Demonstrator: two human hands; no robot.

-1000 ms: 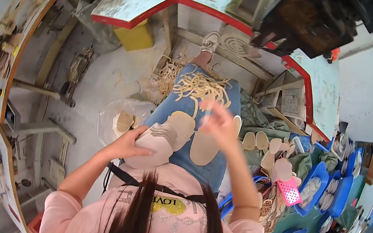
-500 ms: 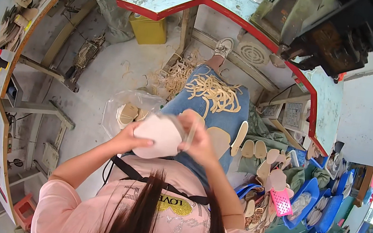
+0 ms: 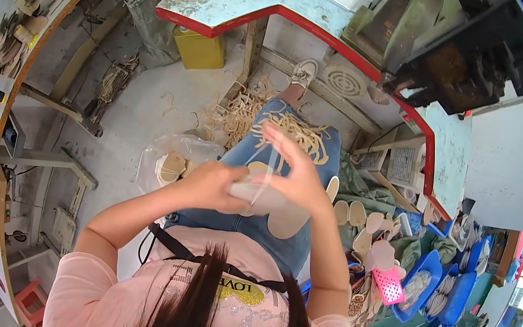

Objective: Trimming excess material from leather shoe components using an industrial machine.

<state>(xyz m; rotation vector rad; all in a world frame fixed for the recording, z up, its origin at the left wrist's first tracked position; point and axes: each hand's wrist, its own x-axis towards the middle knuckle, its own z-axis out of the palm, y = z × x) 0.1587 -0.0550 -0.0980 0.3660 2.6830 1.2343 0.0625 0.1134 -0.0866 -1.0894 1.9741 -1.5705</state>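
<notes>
Head view showed the left hand [image 3: 215, 184] clasping a pale stack [image 3: 251, 197] above the lap, apparently to keep its layers together. Opposite, the right hand [image 3: 302, 181] had its fingers spread near a blurred thin band [image 3: 263, 187]; whether they hooked it, I couldn't tell. A sole-shaped piece [image 3: 287, 222] lay on the jeans [image 3: 247, 148], probably for easy reach, trimmings [image 3: 312, 138] beyond.

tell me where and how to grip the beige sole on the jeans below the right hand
Probably pinch the beige sole by its rounded near end, from the near side: it lies flat on the jeans, that end uncovered, while the right hand hides its far part.
</notes>
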